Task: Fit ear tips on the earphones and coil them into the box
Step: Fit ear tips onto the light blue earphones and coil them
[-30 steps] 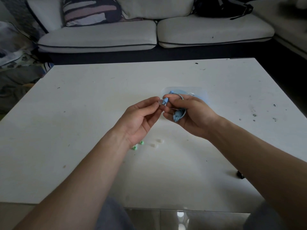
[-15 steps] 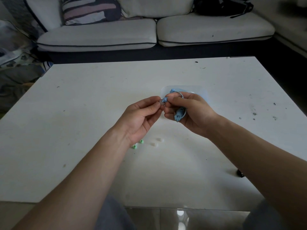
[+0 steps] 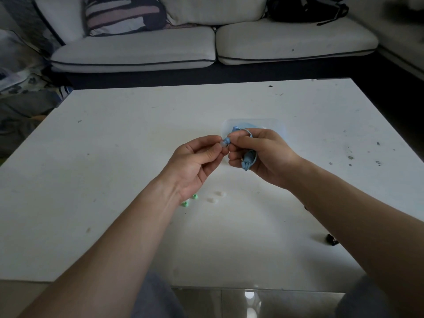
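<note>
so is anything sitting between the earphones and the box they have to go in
Nothing visible does. The clear box lies on the table just behind the right hand, which holds the earphones. Only that hand covers its near edge. The left hand pinches an ear tip.

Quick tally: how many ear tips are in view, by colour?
Green ear tips, on the table: 2
Pale ear tips, on the table: 2
Pale ear tip pinched by left hand at the earphones: 1
Total: 5
</note>
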{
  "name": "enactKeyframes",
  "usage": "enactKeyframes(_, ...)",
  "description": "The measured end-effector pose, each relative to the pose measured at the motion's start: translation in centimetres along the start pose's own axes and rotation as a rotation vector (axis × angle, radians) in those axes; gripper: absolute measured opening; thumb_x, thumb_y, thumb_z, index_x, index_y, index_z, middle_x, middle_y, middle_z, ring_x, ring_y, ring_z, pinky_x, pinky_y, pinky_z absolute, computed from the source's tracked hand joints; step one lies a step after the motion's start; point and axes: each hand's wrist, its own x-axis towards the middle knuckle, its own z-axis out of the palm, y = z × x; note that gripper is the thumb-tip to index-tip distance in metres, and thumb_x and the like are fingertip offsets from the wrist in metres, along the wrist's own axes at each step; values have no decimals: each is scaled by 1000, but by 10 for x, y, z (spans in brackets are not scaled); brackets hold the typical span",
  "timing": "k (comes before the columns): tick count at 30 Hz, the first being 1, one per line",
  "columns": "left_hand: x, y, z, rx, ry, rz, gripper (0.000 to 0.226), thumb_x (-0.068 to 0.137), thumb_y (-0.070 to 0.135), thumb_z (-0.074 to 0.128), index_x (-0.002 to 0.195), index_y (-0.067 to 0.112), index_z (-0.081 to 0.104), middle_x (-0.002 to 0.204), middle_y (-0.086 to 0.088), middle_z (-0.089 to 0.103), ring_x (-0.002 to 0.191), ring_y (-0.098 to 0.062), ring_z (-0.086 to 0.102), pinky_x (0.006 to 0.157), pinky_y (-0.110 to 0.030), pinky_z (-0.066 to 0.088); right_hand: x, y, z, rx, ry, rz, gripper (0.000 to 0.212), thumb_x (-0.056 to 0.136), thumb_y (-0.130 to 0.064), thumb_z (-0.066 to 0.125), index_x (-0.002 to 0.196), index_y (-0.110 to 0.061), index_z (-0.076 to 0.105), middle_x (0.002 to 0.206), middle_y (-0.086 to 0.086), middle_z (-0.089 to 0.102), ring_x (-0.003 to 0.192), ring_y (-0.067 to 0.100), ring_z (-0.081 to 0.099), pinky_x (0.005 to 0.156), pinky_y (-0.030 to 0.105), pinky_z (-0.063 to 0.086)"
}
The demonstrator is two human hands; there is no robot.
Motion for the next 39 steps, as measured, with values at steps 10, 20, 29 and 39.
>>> enactKeyframes(10,3,-6,2,-67,9,-2,13,91,-2,58,96,6,67,80,-3,74,72,-8,72,67,-15,56,0,1,-2,11,-4,16,15,98,-4,56,90,1,68,74,11,69,62,18,67,63,30,57)
enactKeyframes(20,2,-5,0,-40,10,-30,14,90,-3,60,91,6,70,82,-6,74,74,-11,72,68,-16,57,2,0,-6,-82,-22,10,17,96,-1,58,84,-2,69,72,10,66,62,19,63,64,32,56)
enactKeyframes(29,5,-4,-1,33,-34,-8,12,94,8,59,95,10,72,90,-6,74,82,-16,72,73,-21,58,4,2,-7,-8,-37,72,16,96,-4,58,92,4,72,75,12,59,62,17,57,64,29,54)
enactKeyframes(39,1,-11,-5,396,-134,-135,18,94,17,63,110,15,71,93,-11,72,83,-20,70,70,-24,57,-9,1,-9,-427,-109,290,12,91,-10,67,85,0,72,68,5,63,56,11,54,54,25,50)
